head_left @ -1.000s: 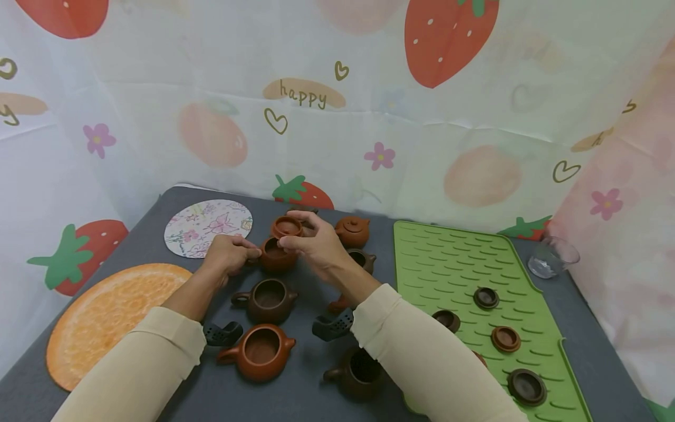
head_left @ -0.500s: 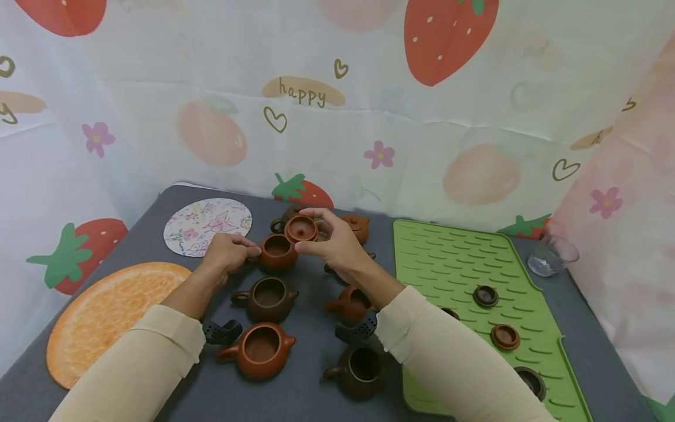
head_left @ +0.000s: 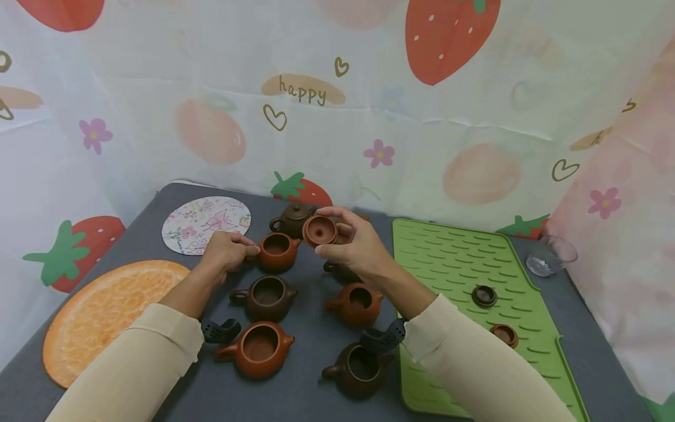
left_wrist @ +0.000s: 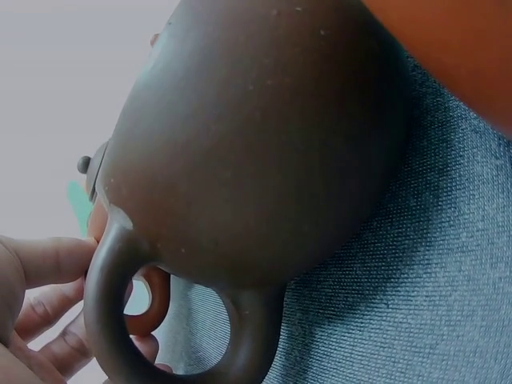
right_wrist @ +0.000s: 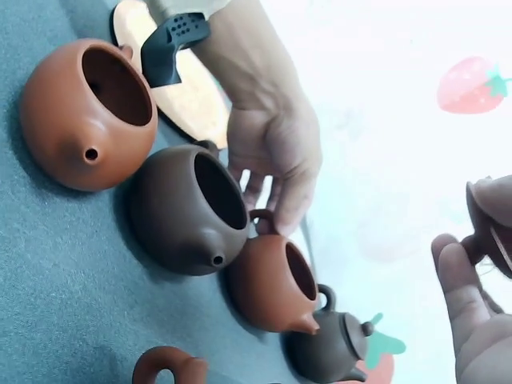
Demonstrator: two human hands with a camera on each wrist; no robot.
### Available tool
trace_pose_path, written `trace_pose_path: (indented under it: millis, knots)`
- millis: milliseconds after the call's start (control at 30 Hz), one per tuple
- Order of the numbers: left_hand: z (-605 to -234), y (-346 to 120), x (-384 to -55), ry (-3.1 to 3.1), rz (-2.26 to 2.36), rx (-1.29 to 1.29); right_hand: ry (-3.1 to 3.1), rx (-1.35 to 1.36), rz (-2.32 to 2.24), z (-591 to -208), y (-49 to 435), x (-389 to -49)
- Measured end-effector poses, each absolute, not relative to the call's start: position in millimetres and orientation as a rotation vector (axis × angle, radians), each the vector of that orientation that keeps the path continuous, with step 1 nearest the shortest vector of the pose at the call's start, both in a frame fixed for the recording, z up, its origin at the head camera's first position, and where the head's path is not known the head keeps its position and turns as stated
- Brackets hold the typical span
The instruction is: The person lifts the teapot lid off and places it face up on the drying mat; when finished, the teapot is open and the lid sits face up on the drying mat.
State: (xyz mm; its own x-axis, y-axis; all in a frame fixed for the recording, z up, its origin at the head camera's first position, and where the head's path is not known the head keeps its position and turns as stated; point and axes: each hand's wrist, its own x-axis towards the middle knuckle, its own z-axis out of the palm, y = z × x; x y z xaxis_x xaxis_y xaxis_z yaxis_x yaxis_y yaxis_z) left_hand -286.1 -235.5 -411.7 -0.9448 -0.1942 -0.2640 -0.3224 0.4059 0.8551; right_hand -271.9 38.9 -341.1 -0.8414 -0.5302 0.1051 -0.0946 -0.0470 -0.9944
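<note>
My left hand [head_left: 228, 253] pinches the handle of a reddish-brown clay teapot [head_left: 278, 253], which stands lidless, its dark opening showing. In the left wrist view, the fingers [left_wrist: 52, 260] reach that handle behind a large dark brown teapot [left_wrist: 256, 144]. My right hand [head_left: 353, 246] holds a reddish-brown teapot lid [head_left: 319, 231] up to the right of the teapot, its hollow underside facing the head camera. In the right wrist view, thumb and fingers grip the lid [right_wrist: 498, 236] at the frame's right edge. A lidded dark teapot [head_left: 293, 220] stands just behind.
Nearer stand lidless teapots: a dark one [head_left: 266, 298], orange ones [head_left: 262, 351] [head_left: 357, 303] and another dark one [head_left: 358, 370]. Small lids [head_left: 484, 296] lie on a green mat [head_left: 443, 252] at right, beside a clear glass [head_left: 551, 256]. Round boards [head_left: 116, 316] [head_left: 207, 225] lie left.
My right hand has carried the lid rightward, from over the teapot's far rim to beside it. The lidded dark teapot behind has come into view. My left hand stays on the handle.
</note>
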Motion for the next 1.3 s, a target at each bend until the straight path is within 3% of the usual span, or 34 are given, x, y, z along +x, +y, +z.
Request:
trace_pose_path:
  millis: [1300]
  knots:
    - [-412, -236, -285, 2.517, 1.587, -0.470, 2.193, -0.544, -1.904, -322, 154, -269]
